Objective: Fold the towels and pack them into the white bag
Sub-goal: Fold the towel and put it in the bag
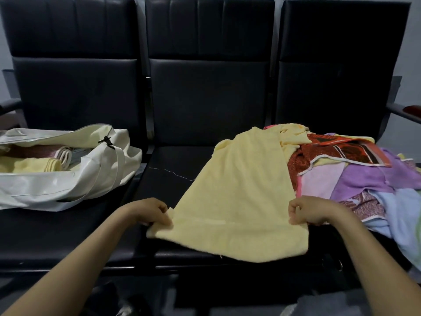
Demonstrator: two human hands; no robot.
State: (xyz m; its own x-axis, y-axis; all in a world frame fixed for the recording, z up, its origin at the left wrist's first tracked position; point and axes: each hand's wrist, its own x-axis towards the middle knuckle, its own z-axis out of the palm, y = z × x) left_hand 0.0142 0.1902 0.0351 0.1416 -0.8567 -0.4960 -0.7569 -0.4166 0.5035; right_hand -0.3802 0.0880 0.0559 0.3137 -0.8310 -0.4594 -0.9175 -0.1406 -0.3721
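We see the pale yellow towel (241, 201) spread over the middle seat of the black bench (205, 99). Its far end disappears into the heap of unfolded towels (364, 174) on the right seat. The left hand (150, 212) pinches its near left corner and the right hand (312, 212) its near right edge, fingertips partly hidden. The white bag (68, 179) lies open on the left seat, cut off by the frame, with folded towels (29, 164) inside.

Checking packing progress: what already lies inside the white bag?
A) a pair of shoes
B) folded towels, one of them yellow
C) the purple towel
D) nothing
B: the open white bag holds a folded yellow towel with a folded pinkish towel behind it.
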